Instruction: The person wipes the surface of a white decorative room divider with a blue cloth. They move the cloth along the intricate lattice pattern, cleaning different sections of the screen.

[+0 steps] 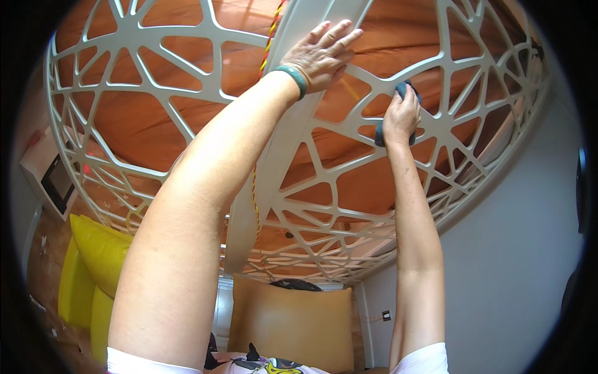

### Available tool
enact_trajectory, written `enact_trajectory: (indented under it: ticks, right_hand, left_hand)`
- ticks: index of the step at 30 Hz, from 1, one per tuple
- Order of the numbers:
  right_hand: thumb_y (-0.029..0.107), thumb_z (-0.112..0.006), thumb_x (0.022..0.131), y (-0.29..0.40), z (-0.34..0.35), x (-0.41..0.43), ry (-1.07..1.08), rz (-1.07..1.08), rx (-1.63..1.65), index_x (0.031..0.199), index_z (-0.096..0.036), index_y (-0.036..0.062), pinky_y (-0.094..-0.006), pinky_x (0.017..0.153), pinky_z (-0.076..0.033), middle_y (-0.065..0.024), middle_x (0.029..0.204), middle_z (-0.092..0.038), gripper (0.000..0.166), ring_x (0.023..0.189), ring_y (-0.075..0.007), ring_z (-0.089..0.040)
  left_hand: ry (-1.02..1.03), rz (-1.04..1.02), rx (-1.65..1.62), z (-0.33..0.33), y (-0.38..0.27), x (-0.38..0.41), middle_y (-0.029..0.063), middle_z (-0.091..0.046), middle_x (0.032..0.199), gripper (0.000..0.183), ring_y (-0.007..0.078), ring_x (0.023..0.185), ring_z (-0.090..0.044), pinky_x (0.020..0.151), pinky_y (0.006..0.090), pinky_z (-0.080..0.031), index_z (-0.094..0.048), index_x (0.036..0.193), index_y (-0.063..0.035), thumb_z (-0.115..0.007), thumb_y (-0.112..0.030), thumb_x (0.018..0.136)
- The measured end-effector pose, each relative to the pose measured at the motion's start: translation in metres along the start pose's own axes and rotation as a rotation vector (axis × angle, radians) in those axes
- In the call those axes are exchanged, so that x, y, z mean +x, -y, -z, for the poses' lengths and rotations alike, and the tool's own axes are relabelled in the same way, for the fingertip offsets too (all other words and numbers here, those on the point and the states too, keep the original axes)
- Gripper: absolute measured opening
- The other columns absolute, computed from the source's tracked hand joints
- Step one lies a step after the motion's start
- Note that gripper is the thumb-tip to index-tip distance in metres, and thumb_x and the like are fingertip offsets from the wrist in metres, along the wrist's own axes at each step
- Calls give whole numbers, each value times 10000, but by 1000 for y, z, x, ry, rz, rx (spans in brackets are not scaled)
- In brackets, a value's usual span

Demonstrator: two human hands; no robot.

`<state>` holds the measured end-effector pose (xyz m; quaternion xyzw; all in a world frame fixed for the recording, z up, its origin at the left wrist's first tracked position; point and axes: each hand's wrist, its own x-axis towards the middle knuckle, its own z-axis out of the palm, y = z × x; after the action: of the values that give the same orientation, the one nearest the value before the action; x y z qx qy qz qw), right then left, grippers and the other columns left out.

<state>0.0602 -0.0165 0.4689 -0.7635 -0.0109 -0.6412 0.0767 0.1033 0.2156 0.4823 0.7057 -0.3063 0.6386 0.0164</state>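
A large white lattice screen [327, 175] with irregular cut-out openings stretches before me, and orange-brown fabric [135, 119] shows behind it. My left hand [322, 53], with a green bangle [294, 80] at the wrist, rests fingers apart on the wide white post [290, 126] between the lattice panels. On the right-hand panel, my right hand [402, 114] grips a dark blue-grey cloth [379, 134] against the lattice bars. Parts of the cloth stick out above and below the fingers.
A twisted red and yellow cord [255, 196] runs down along the post. Low in view are a tan cushion [292, 322] and a yellow-green seat [77, 285]. A plain wall [495, 290] with a socket [386, 315] stands at right; a white box-like unit [49, 173] is at left.
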Motion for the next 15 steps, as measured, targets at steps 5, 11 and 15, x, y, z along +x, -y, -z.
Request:
enact_trajectory:
  ticks: [5, 11, 15]
  right_hand:
    - [134, -510, 905, 21, -16, -22, -149, 24, 167, 1339, -362, -83, -488, 1065, -291, -284, 1374, -388, 507, 1283, -426, -355]
    - [49, -469, 902, 54, -24, -46, 19, 241, 69, 1396, -326, -31, -460, 1122, -262, -244, 1445, -303, 520, 1346, -383, -293]
    - [2, -466, 878, 59, -21, -29, -77, 392, 18, 1299, -466, -23, -435, 1069, -344, -182, 1357, -457, 422, 1269, -330, -427]
  left_hand:
    - [10, -15, -10, 2, 0, 2, 5, -277, 1519, 321, 201, 1425, -185, 1168, 404, -132, -607, 1181, -215, -559, -287, 872]
    - [-44, -8, -7, -1, 3, 1, -7, -265, 1528, 418, 188, 1428, -181, 1177, 397, -112, -506, 1307, -238, -539, -300, 894]
    - [-38, -2, -11, -2, -2, 0, 2, -280, 1522, 411, 191, 1426, -188, 1172, 399, -114, -523, 1292, -223, -541, -285, 886]
